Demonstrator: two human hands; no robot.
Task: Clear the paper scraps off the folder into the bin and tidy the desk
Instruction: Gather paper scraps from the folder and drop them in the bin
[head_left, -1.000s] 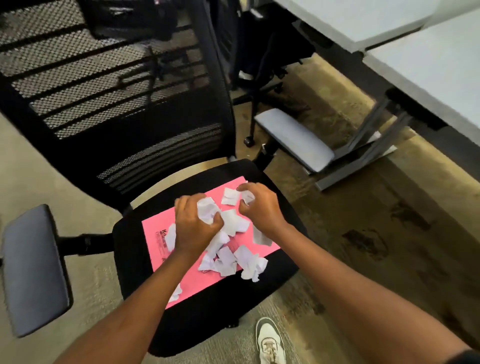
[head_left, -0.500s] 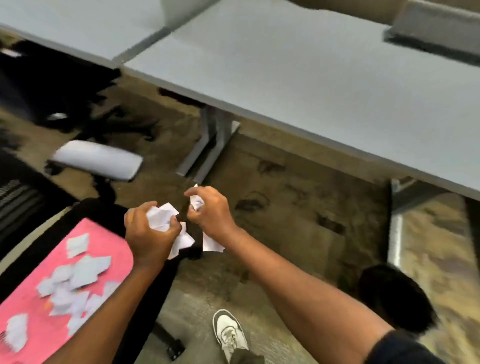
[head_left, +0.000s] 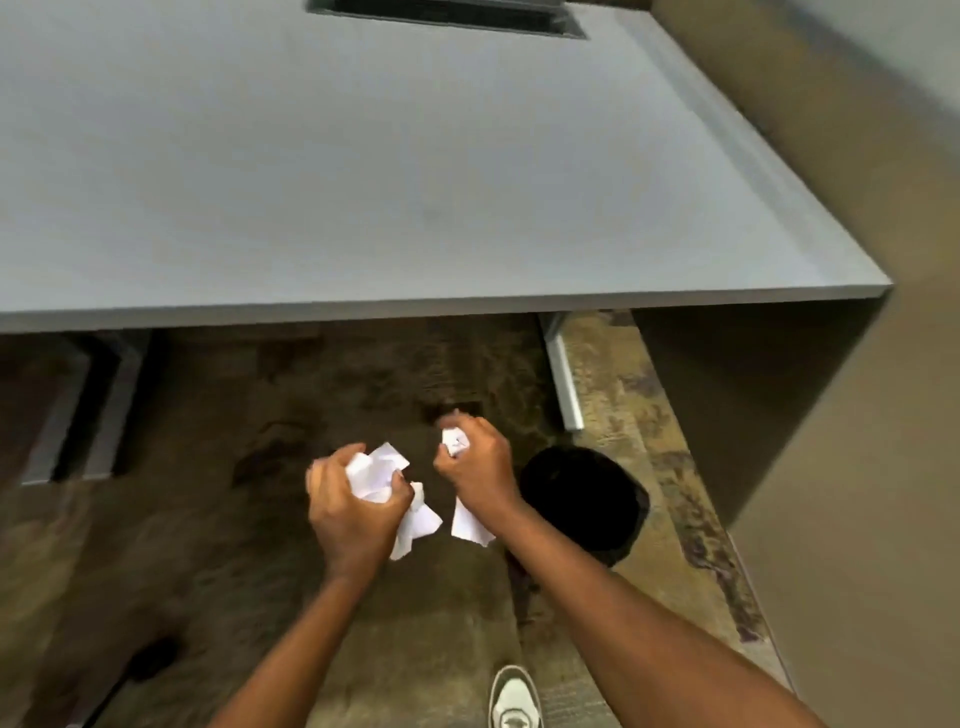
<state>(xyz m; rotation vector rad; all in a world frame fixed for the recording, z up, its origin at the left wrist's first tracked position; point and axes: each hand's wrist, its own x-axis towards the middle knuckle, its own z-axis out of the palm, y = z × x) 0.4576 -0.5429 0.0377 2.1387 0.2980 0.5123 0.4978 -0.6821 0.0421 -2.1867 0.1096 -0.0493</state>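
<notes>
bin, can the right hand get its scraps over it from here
Probably yes: the right hand holds its paper scraps just left of the black bin, whose mouth looks uncovered, with nothing visible between them.

text: none legible | paper scraps: a faint dark mark on the crumpled piece in the right hand; too blurred to read | labels: none

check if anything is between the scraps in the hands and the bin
Nothing visible is. The left hand and right hand hold paper scraps above bare carpet, and the black bin sits just right of the right hand, its mouth open and unobstructed.
</notes>
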